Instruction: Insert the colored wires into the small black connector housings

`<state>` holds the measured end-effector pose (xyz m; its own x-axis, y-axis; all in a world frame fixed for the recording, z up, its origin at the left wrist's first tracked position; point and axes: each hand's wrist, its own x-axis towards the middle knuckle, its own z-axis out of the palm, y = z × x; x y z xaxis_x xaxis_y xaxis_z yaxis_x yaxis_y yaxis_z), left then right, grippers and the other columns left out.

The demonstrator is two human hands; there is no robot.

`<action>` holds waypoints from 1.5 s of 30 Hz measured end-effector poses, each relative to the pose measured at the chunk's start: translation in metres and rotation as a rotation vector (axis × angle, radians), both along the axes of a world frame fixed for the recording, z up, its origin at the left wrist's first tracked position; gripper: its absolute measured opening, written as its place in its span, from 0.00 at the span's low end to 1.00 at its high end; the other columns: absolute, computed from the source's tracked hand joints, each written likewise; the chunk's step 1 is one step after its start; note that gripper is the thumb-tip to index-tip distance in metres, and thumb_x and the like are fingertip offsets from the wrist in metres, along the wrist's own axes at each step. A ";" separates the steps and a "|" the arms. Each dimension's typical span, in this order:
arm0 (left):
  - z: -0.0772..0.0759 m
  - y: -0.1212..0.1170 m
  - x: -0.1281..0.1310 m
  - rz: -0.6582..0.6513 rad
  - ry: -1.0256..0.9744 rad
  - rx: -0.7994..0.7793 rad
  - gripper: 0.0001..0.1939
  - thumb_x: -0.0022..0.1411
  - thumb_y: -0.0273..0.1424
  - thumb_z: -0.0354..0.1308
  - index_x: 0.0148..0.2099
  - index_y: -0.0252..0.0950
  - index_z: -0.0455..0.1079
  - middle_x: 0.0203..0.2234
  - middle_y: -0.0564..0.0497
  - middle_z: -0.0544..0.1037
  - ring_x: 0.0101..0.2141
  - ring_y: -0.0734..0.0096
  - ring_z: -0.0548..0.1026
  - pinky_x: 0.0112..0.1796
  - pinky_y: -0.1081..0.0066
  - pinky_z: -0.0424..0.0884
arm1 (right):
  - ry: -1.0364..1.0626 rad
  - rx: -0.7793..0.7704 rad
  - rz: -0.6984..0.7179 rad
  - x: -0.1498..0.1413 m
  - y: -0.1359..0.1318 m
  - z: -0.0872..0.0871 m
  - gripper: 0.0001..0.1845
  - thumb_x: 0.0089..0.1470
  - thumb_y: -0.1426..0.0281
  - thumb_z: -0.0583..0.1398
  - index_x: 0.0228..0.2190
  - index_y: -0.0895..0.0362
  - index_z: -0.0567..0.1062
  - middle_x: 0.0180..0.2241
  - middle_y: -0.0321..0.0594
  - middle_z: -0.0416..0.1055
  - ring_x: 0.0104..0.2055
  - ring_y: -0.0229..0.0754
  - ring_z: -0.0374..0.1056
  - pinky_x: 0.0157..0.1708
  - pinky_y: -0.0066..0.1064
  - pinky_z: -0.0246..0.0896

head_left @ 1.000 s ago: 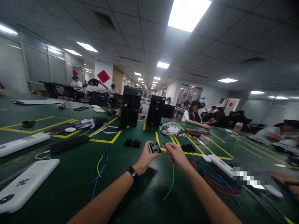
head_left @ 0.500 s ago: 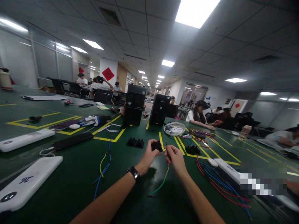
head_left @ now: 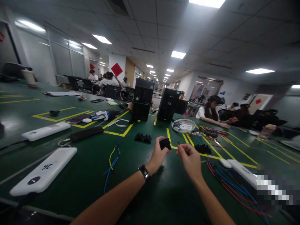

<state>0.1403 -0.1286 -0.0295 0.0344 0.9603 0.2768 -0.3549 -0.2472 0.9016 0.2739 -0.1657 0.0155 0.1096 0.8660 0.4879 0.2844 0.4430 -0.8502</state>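
Observation:
My left hand (head_left: pixel 157 153) grips a small black block (head_left: pixel 165 144) between thumb and fingers, just above the green table (head_left: pixel 154 200). A dark watch is on that wrist. Close to its right, my right hand (head_left: pixel 189 156) is closed in a pinch on a thin wire, whose tip (head_left: pixel 178 142) sticks up past the fingertips. A short green piece shows behind this hand; most of the wire is hidden. The wire tip and the block are apart. Beyond my left hand lies a black ridged strip (head_left: pixel 142 138), and a similar dark strip (head_left: pixel 202 149) lies right of my right hand.
Blue and yellow-green wires (head_left: pixel 112 164) lie to the left, red and blue wires (head_left: pixel 231 181) to the right. White power banks (head_left: pixel 47 168) rest at both sides. Two black boxes (head_left: pixel 142 100) and a white round basket (head_left: pixel 183 125) stand farther back. A person (head_left: pixel 211 112) sits at right.
The view has turned left and tilted slightly down. My right hand has moved away from the block, so a gap shows between them. The green wire no longer hangs below it.

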 end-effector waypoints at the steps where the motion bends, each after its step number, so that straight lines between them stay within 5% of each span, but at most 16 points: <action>1: 0.001 0.000 -0.001 -0.002 -0.003 0.010 0.26 0.52 0.21 0.51 0.53 0.40 0.54 0.45 0.45 0.70 0.43 0.67 0.72 0.41 0.67 0.72 | -0.039 -0.026 0.029 -0.003 0.000 -0.004 0.13 0.51 0.58 0.60 0.28 0.56 0.71 0.21 0.37 0.70 0.17 0.36 0.60 0.16 0.27 0.50; 11: 0.010 -0.008 0.000 -0.112 -0.045 0.059 0.26 0.51 0.20 0.51 0.53 0.39 0.53 0.44 0.46 0.72 0.43 0.67 0.73 0.42 0.67 0.70 | -0.030 -0.049 0.026 -0.013 0.004 -0.021 0.15 0.49 0.56 0.61 0.28 0.56 0.72 0.25 0.42 0.75 0.17 0.37 0.62 0.16 0.27 0.50; 20: 0.010 -0.010 -0.001 -0.181 -0.052 0.055 0.24 0.50 0.24 0.53 0.50 0.40 0.55 0.46 0.46 0.72 0.39 0.69 0.74 0.39 0.69 0.70 | 0.108 -0.162 0.124 -0.014 0.008 -0.023 0.19 0.48 0.54 0.61 0.26 0.58 0.68 0.20 0.38 0.72 0.12 0.31 0.52 0.12 0.24 0.43; 32: 0.011 -0.014 -0.002 -0.161 -0.057 0.044 0.17 0.56 0.38 0.56 0.45 0.41 0.55 0.43 0.47 0.73 0.33 0.67 0.76 0.26 0.73 0.70 | 0.210 -0.321 0.259 -0.020 0.005 -0.025 0.24 0.49 0.57 0.60 0.40 0.56 0.56 0.18 0.33 0.72 0.09 0.30 0.54 0.09 0.19 0.42; 45: 0.020 -0.017 -0.010 0.113 -0.065 0.109 0.09 0.55 0.30 0.55 0.39 0.37 0.60 0.34 0.50 0.75 0.29 0.68 0.76 0.28 0.71 0.72 | 0.169 -0.281 0.436 -0.030 0.000 -0.038 0.23 0.54 0.58 0.57 0.45 0.53 0.54 0.22 0.30 0.72 0.12 0.33 0.62 0.11 0.21 0.54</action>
<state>0.1305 -0.1452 -0.0094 -0.0940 0.9210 0.3779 -0.3763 -0.3843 0.8430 0.2440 -0.1656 -0.0230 -0.2326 0.9431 0.2375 -0.0255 0.2382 -0.9709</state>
